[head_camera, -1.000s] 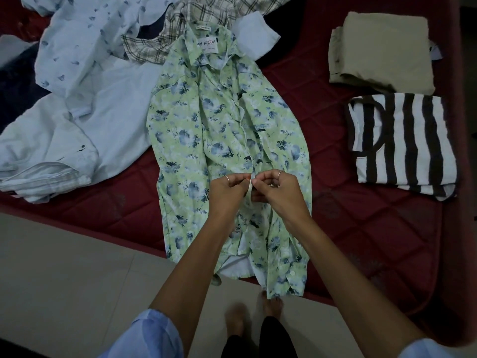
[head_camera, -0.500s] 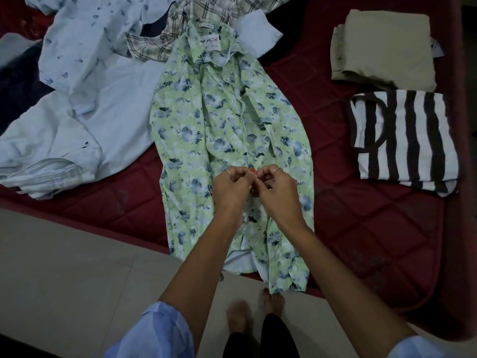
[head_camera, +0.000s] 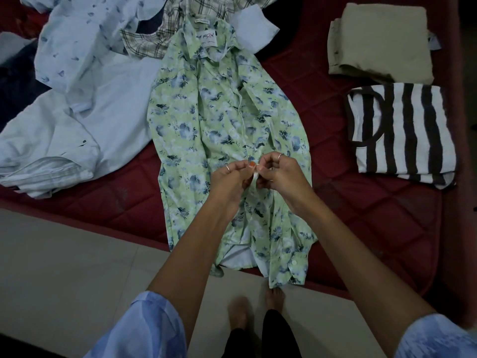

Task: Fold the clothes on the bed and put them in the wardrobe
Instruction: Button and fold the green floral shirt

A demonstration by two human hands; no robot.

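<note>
From the head camera, a light green cotton shirt with a blue floral print lies spread face-up on the dark red quilted bed, its hem hanging over the edge. The left hand and right hand meet at its front opening, each pinching the placket. A folded beige garment and a folded brown-and-white striped top lie to the right, pale blue shirts rumpled to the left.

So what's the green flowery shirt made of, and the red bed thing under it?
The green flowery shirt looks like thin woven cloth, maybe cotton: matte, and it wrinkles softly. The red bed cover looks like padded, quilted fabric with a slight sheen: stitched diamond lines show.
</note>
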